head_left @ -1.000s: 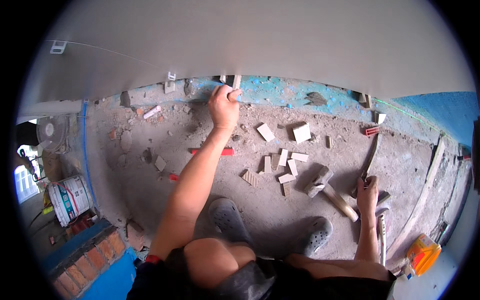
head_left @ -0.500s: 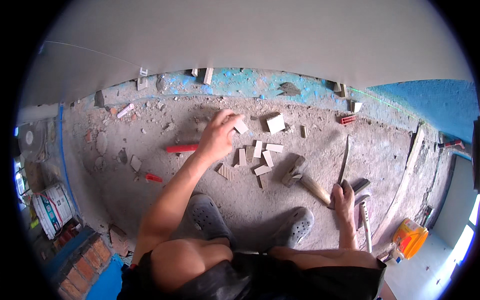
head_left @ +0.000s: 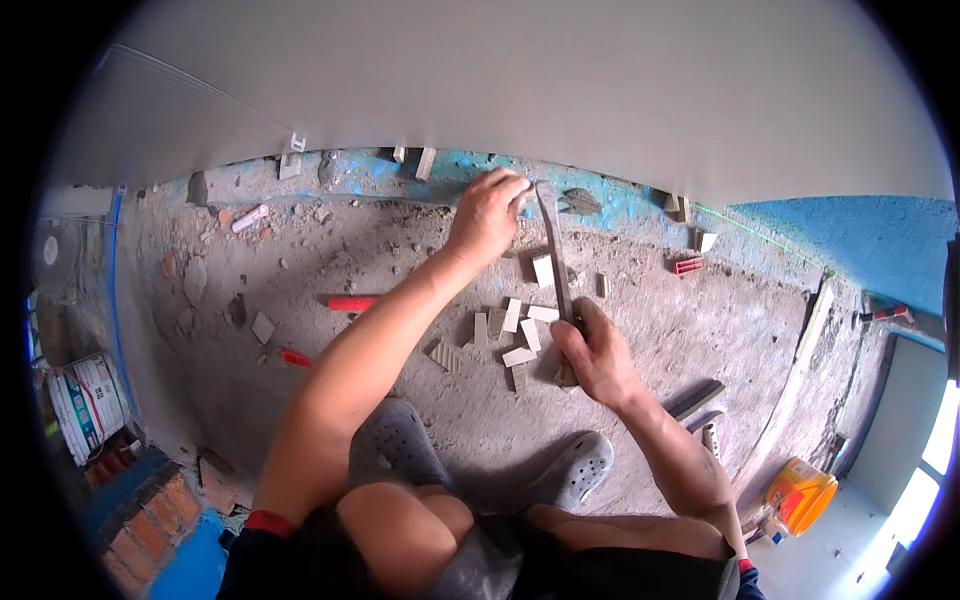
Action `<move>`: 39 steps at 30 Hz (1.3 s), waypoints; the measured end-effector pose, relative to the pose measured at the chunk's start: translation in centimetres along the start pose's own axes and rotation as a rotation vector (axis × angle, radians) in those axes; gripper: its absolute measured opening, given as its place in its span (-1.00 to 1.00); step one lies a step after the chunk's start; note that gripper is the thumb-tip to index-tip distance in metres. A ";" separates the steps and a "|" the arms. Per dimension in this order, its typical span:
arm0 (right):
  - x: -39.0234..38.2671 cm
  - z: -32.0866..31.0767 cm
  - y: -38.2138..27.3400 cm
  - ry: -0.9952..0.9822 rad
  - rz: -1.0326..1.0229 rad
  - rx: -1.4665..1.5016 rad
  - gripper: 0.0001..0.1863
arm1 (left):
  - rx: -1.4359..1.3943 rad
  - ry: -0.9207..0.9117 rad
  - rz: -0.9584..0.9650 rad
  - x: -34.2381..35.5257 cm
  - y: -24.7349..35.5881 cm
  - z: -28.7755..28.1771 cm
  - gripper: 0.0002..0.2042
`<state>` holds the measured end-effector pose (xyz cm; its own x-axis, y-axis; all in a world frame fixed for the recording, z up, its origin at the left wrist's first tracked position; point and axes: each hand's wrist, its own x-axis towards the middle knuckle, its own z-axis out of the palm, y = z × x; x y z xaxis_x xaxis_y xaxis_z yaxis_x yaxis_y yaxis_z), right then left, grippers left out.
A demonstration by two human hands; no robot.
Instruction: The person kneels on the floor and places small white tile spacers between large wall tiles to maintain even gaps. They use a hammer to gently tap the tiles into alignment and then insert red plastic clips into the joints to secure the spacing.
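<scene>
My right hand (head_left: 600, 358) is wrapped around a long flat metal pry bar (head_left: 553, 240). The bar points away from me, its bent tip just under the lower edge of a large grey panel (head_left: 500, 85). Close to that tip, my left hand (head_left: 486, 218) is pinched shut on a small tile piece, mostly hidden by the fingers. Between my hands and feet lie several loose tile pieces (head_left: 530, 335) and a ridged piece (head_left: 442, 354). A thicker pale block (head_left: 543, 270) sits beside the bar.
Small blocks (head_left: 425, 163) stand under the panel's edge. Red plastic pieces (head_left: 352, 303) lie on the rough floor at left. A dark metal bar (head_left: 697, 400) rests right of my forearm. A yellow bucket (head_left: 805, 495) is at lower right, a white bucket (head_left: 88, 408) at far left.
My right hand has lifted the pry bar and swung it left and forward to the panel's edge. My left hand has moved forward and right with the tile piece. The hammer no longer shows.
</scene>
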<state>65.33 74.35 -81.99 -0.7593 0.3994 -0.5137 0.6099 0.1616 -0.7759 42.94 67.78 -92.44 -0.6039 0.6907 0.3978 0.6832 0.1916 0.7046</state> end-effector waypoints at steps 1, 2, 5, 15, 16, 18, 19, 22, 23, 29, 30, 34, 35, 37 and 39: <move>1.0 0.0 -0.6 0.001 -0.023 -0.023 -0.63 | -0.027 0.007 -0.056 -0.3 -0.1 0.3 -0.77; 2.0 0.0 -0.6 -0.010 -0.017 0.003 -0.63 | -0.054 0.015 -0.112 -0.6 -0.3 0.6 -0.77; 3.8 0.6 -0.5 -0.022 0.037 0.047 -0.63 | -0.177 0.071 -0.296 -0.6 -0.1 1.3 -0.80; 6.4 3.5 -1.4 -0.067 0.277 0.547 -0.73 | -0.134 0.150 -0.135 -0.7 -0.9 0.6 -0.79; 6.5 3.6 -1.7 -0.084 0.366 0.693 -0.73 | -0.130 0.186 -0.192 -1.0 -0.9 0.0 -0.79; 6.6 3.8 -1.9 -0.059 0.365 0.627 -0.70 | -0.128 0.252 -0.297 -2.2 -0.9 -1.8 -0.78; 6.7 4.2 -1.5 -0.013 0.354 0.564 -0.69 | -0.109 0.318 -0.418 -2.5 -1.2 -3.1 -0.75; 7.2 4.7 -0.2 0.089 0.288 0.307 -0.64 | 0.320 0.175 -0.635 -2.4 -3.2 -6.6 -0.61; 7.3 4.8 0.0 0.116 0.259 0.209 -0.62 | 0.373 0.135 -0.604 -2.0 -3.6 -6.8 -0.62; 7.6 5.1 -0.1 0.182 0.198 -0.086 -0.41 | 0.457 0.041 -0.541 -0.6 -4.8 -6.2 -0.70; 7.6 5.1 0.3 0.199 0.165 -0.100 -0.43 | 0.447 0.053 -0.547 -0.6 -4.6 -6.0 -0.71; 7.7 5.1 1.2 0.228 0.106 -0.120 -0.48 | 0.419 0.083 -0.575 -0.6 -4.5 -5.7 -0.73; 7.7 5.2 1.2 0.226 0.109 -0.116 -0.48 | 0.418 0.085 -0.572 -0.6 -4.4 -5.6 -0.73; 7.9 5.3 1.8 0.233 0.094 -0.082 -0.49 | 0.416 0.095 -0.561 -0.5 -4.5 -5.6 -0.73; 7.8 5.4 1.8 0.246 0.069 -0.094 -0.50 | 0.389 0.112 -0.539 -0.6 -4.7 -5.6 -0.73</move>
<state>59.26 72.94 -89.37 -0.6443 0.6176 -0.4510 0.6856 0.2051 -0.6985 37.76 62.56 -92.65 -0.9265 0.3557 0.1228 0.3596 0.7410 0.5672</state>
